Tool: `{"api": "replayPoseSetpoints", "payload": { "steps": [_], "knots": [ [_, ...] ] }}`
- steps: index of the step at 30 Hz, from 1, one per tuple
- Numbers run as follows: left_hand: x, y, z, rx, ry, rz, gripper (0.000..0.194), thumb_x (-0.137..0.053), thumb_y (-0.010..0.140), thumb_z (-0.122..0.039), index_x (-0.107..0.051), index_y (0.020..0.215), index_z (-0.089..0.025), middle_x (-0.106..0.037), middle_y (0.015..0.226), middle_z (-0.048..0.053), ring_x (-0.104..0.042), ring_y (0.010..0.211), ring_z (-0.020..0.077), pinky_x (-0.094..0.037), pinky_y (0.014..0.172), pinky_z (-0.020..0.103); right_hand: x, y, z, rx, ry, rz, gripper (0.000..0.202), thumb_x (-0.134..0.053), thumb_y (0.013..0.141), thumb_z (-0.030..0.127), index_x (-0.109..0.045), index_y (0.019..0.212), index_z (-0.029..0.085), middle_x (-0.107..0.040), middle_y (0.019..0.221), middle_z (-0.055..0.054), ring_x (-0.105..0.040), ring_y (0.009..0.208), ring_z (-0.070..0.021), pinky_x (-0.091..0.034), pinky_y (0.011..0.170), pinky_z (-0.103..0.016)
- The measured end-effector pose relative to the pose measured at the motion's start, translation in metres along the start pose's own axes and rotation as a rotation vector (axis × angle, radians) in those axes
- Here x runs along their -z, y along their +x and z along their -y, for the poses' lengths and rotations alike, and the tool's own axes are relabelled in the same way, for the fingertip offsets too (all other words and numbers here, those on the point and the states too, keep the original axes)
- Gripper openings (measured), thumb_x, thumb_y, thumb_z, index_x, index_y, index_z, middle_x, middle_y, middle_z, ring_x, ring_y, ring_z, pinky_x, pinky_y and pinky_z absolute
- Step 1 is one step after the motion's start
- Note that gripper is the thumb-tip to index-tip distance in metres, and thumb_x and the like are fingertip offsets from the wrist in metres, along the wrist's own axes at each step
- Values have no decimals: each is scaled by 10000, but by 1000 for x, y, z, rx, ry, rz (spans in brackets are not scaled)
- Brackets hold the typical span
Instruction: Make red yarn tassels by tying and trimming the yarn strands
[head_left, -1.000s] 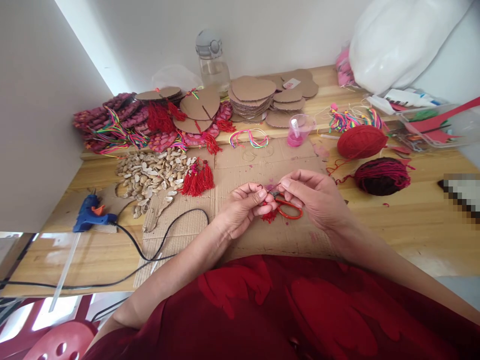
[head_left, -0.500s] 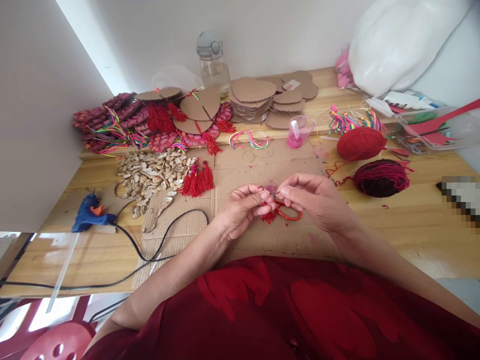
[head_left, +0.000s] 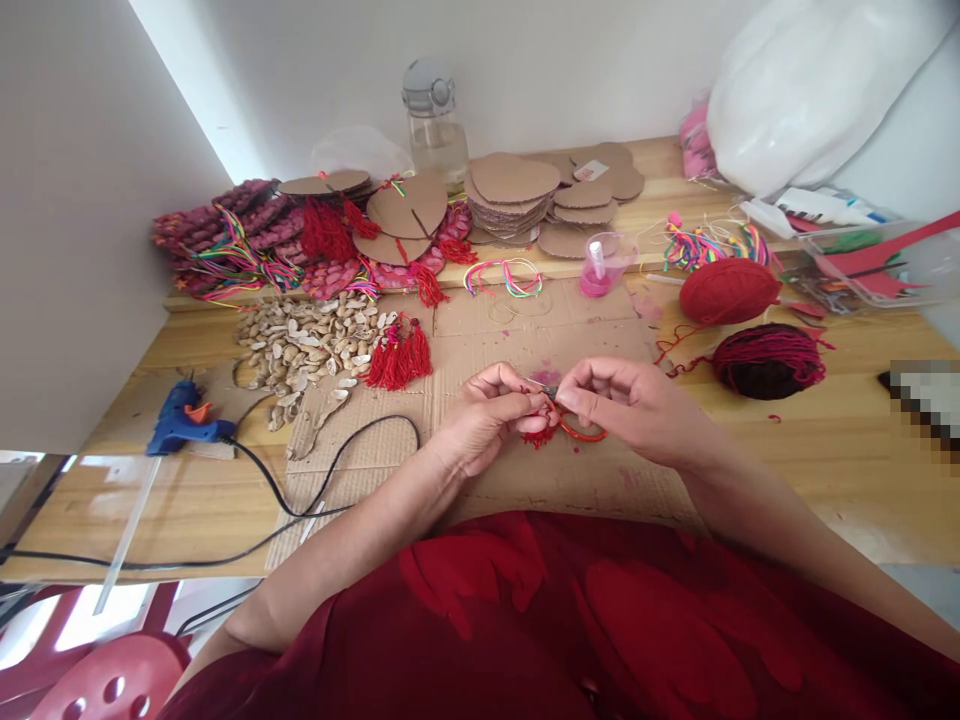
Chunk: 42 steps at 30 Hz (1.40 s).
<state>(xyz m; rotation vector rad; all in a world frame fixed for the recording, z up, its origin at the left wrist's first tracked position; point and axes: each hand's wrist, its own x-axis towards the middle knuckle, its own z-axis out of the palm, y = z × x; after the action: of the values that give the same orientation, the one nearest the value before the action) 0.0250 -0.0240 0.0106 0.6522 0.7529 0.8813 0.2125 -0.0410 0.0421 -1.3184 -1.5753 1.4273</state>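
My left hand [head_left: 491, 415] is closed in a pinch around a small piece of red yarn, over the cardboard sheet. Facing it, my right hand [head_left: 619, 405] also pinches at the fingertips, close to the left fingers; what lies between its tips is too small to name. Orange-handled scissors [head_left: 585, 434] lie just under the hands, their blades mostly hidden. A red tassel [head_left: 538, 438] shows below the left fingers. Farther left rests a bunch of red tassels [head_left: 400, 357].
Peanut shells [head_left: 307, 345] and a blue glue gun [head_left: 180, 420] with its cable are at left. Heart-shaped cardboard pieces [head_left: 514, 180] and a bottle [head_left: 436, 130] stand behind. At right are a red yarn ball [head_left: 729, 292], a dark one [head_left: 769, 362] and a plastic box [head_left: 892, 265].
The view has shifted slightly. The fingertips of both hands are a little closer together, and my right hand's fingers have turned slightly around the small piece.
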Motion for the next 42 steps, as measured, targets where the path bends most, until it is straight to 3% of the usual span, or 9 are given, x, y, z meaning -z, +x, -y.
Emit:
{"api": "replayPoseSetpoints", "payload": {
  "steps": [6,13,19,27,33,36,39,42],
  "knots": [
    [1,1,5,-45,60,26,339,-857,645,-194,-536,728,-125,-700,779,17,-734,638,163,-574,531,192,-3,7,-10,-119,136,-21,304,-733,796,447,-681,832,149,-662,666,-23,-535,558,-111,-385,516,-238],
    [-2,-1,7,-78,104,46,345,-845,666,-203,-515,733,-129,-685,792,9,-733,634,158,-586,531,197,-7,6,-13,-136,124,-39,222,-701,789,369,-673,812,150,-657,650,-17,-538,548,-109,-372,503,-233],
    [0,-1,8,-91,136,74,342,-832,691,-216,-505,747,-135,-673,820,8,-734,631,154,-590,526,192,-17,7,-19,-68,171,-91,143,-658,774,298,-590,747,175,-600,639,15,-504,548,-101,-354,504,-229],
    [-3,-3,10,-214,184,-3,320,-799,710,-243,-502,781,-147,-651,886,1,-720,567,136,-570,452,173,-21,5,-14,47,122,-144,153,-646,815,296,-598,747,167,-541,659,19,-442,579,-92,-317,515,-236],
    [-4,-3,10,-269,216,-45,300,-786,729,-273,-521,790,-147,-659,911,9,-711,555,111,-562,445,151,-17,8,-23,-175,300,-59,354,-731,771,497,-637,775,156,-529,597,17,-406,511,-80,-243,438,-220],
    [-2,-2,11,-269,213,-35,309,-798,729,-290,-534,799,-146,-663,933,15,-711,557,111,-566,449,153,-17,9,-24,-254,394,-37,379,-783,706,497,-637,757,151,-528,585,17,-401,508,-77,-202,425,-210],
    [-1,-2,12,-264,213,-25,307,-804,729,-288,-544,800,-142,-663,934,16,-711,551,112,-562,442,153,-19,9,-22,-217,376,-67,305,-761,721,427,-604,730,165,-497,546,39,-369,482,-69,-201,434,-216],
    [-2,-2,12,-257,217,-15,308,-809,730,-291,-549,795,-139,-667,926,17,-708,544,110,-559,437,150,-17,9,-19,-63,248,-117,196,-688,767,314,-558,698,185,-457,540,59,-359,486,-71,-242,461,-228]
  ]
}}
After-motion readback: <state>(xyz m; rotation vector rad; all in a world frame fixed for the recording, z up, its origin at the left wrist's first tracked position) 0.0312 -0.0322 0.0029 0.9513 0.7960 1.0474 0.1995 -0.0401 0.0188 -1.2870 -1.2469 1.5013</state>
